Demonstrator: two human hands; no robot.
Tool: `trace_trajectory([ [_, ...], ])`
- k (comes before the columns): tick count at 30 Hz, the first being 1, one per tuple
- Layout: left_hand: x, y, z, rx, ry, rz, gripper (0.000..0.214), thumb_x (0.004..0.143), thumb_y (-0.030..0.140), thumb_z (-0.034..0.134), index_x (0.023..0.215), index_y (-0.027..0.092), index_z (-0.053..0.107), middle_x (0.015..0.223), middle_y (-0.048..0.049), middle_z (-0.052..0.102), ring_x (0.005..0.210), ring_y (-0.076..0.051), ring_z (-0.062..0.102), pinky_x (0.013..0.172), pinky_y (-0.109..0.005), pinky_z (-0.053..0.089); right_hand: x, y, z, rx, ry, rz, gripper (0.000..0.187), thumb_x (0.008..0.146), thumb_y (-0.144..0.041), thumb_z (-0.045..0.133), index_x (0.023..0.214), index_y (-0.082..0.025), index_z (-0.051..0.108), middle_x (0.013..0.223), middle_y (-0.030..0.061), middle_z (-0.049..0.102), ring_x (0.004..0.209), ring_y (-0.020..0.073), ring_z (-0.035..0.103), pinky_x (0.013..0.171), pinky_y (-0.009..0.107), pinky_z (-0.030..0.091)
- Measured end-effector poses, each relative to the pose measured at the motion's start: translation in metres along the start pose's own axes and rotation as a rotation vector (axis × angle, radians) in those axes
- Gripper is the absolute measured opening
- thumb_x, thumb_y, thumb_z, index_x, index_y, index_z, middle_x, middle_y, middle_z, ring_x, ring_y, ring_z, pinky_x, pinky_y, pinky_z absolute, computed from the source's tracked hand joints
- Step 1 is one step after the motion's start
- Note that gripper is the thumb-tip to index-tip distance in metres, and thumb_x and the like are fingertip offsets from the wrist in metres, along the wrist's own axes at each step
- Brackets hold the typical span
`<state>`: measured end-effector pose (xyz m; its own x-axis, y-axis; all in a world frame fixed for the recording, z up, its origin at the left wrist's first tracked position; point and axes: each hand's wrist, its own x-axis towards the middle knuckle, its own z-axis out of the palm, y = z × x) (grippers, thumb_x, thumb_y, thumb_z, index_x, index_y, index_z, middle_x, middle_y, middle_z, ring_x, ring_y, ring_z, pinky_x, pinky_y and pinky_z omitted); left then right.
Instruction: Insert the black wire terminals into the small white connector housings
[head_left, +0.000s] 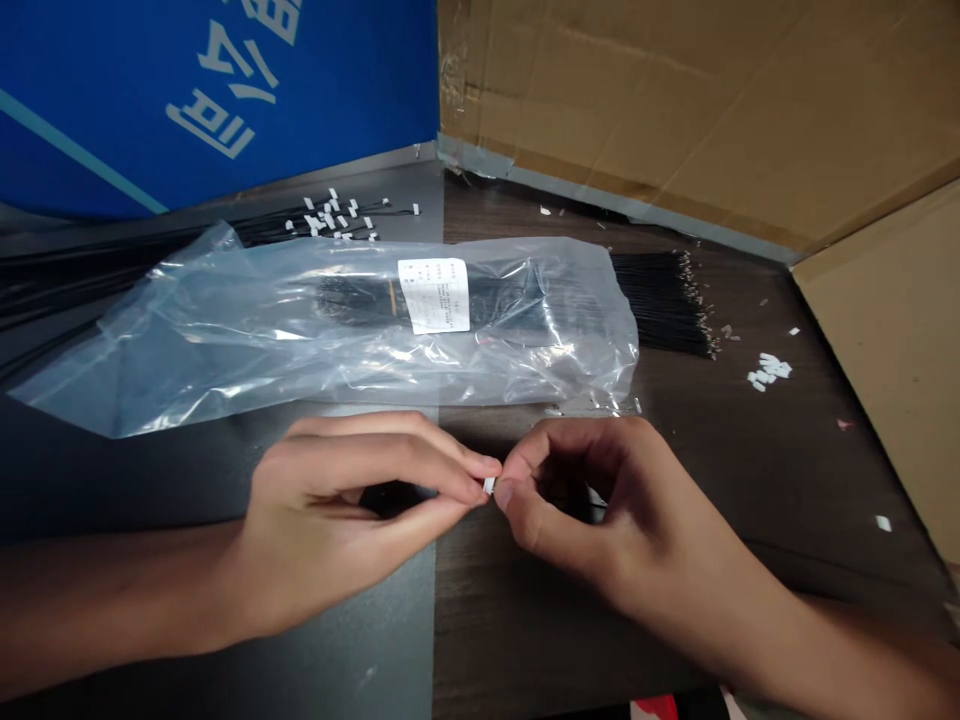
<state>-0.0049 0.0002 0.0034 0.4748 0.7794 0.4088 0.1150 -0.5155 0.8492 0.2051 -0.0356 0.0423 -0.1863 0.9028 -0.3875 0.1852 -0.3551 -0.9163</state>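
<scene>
My left hand (pixel 352 510) and my right hand (pixel 607 520) meet at the middle of the table, their fingertips pinching a tiny white plastic connector (pixel 489 486) from both sides. A short dark piece lies within the curl of my left fingers, perhaps a wire, but shadow hides it. Just beyond my hands lies a clear plastic bag (pixel 225 340) holding a bundle of thin black wires (pixel 480 300), with a white printed label (pixel 433 295) on it. The wires' metal-tipped ends (pixel 664 300) stick out of the bag's right end.
Several white connectors (pixel 766 370) lie loose to the right, with small white bits scattered nearby. Black wires with white connectors (pixel 330 215) lie at the back left. A blue printed board (pixel 210 90) and brown cardboard sheets (pixel 675 90) stand along the table's back edges.
</scene>
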Motion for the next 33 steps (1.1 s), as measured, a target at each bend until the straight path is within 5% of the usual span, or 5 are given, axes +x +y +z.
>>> trace_trajectory([
  [18, -0.0039, 0.0023, 0.0011, 0.022, 0.034, -0.059, 0.024, 0.084, 0.002, 0.082, 0.089, 0.025, 0.083, 0.093, 0.0009, 0.087, 0.081, -0.015, 0.083, 0.071, -0.020, 0.068, 0.0032, 0.0008, 0.0003, 0.009, -0.022, -0.031, 0.009, 0.080, -0.009, 0.074, 0.076, -0.016, 0.071, 0.067, -0.0055, 0.063, 0.064, 0.0076, 0.054, 0.059, 0.016, 0.044],
  [33, -0.0017, 0.0000, 0.0016, -0.027, 0.037, -0.136, 0.022, 0.084, 0.004, 0.085, 0.089, 0.025, 0.085, 0.094, -0.0008, 0.087, 0.085, -0.018, 0.084, 0.078, -0.024, 0.069, 0.0043, 0.0010, -0.0031, -0.163, -0.003, -0.088, 0.009, 0.090, -0.020, 0.074, 0.083, -0.018, 0.078, 0.079, 0.0000, 0.078, 0.071, 0.0127, 0.067, 0.064, 0.020, 0.051],
])
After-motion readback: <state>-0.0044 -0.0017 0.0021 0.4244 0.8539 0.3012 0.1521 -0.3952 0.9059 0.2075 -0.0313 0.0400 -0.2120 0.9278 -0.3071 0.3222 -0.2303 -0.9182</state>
